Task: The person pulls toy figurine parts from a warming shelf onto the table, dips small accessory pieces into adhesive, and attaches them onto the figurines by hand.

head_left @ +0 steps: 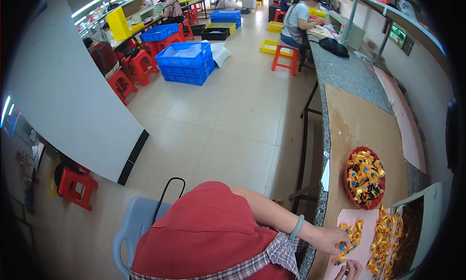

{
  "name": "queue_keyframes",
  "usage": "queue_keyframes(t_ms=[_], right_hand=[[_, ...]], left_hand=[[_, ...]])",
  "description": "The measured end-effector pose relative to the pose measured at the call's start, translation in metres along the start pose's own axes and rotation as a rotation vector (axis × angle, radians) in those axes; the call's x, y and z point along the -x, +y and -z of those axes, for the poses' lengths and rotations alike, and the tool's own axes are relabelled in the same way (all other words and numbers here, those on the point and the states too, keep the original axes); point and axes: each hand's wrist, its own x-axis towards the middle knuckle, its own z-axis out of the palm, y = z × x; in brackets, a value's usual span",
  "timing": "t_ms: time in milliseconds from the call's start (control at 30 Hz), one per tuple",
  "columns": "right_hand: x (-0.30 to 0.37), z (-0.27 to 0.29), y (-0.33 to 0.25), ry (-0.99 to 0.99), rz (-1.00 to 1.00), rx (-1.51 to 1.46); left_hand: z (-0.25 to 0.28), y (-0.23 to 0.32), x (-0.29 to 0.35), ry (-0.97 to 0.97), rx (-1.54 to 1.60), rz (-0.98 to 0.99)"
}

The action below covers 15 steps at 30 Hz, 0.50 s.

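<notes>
My left hand [334,239], with a pale green bangle on the wrist, reaches over the bench. Its fingers are curled down on a small cluster of orange pieces with blue spots [354,233], closed around one at the edge. Just below it my right hand [350,270] shows at the lower edge, fingers bent together; what they hold is too small to make out. Both hands are over a pink sheet [367,221]. A longer heap of similar orange pieces [383,238] lies to the right. Beyond the sheet, a red scalloped bowl [346,179] is filled with orange, gold and dark pieces.
Brown board [361,115] covers the grey speckled bench [335,61]. A pale green-framed box [427,212] stands at the right. Behind are a blue chair [138,217], blue crates [183,61] and red stools [77,188]. A co-worker [297,20] sits farther along the bench.
</notes>
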Motion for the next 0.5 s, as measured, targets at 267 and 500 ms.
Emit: queue_keyframes(t_ms=[267, 500], right_hand=[[0.011, 0.0, -0.009, -0.03, 0.014, 0.026], [0.021, 0.014, -0.028, -0.051, -0.291, 0.041]], left_hand=[[0.005, -0.008, -0.005, 0.091, -0.134, -0.267], [0.061, 0.002, -0.029, 0.243, -0.374, -0.148]])
